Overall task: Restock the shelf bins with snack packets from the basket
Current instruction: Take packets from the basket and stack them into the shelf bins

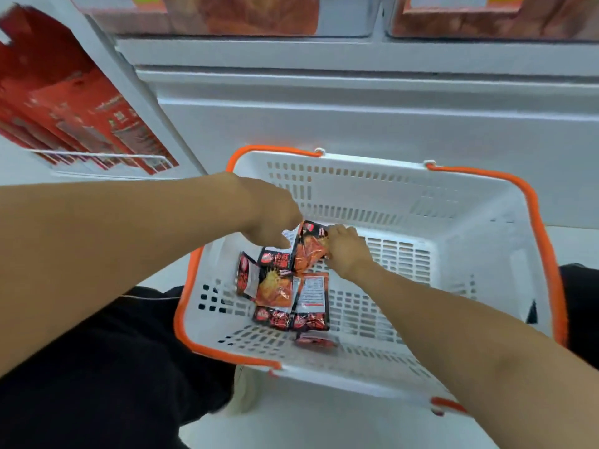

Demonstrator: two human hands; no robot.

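With both hands in the basket (pixel 486 202), my right hand (pixel 344 246) grips a snack packet (pixel 309 251); left hand (pixel 270 215) grasp indeterminate; next, lift it toward the shelf bins (pixel 246 14).

Your left hand (pixel 275 218) covers the upper edge of the snack packets (pixel 282 286) beneath it, and its fingertips are hidden from you. The shelf bins (pixel 372 24) are cut off by the top edge, with blurred labels. The packet (pixel 316 341) nearest you is too blurred to read.
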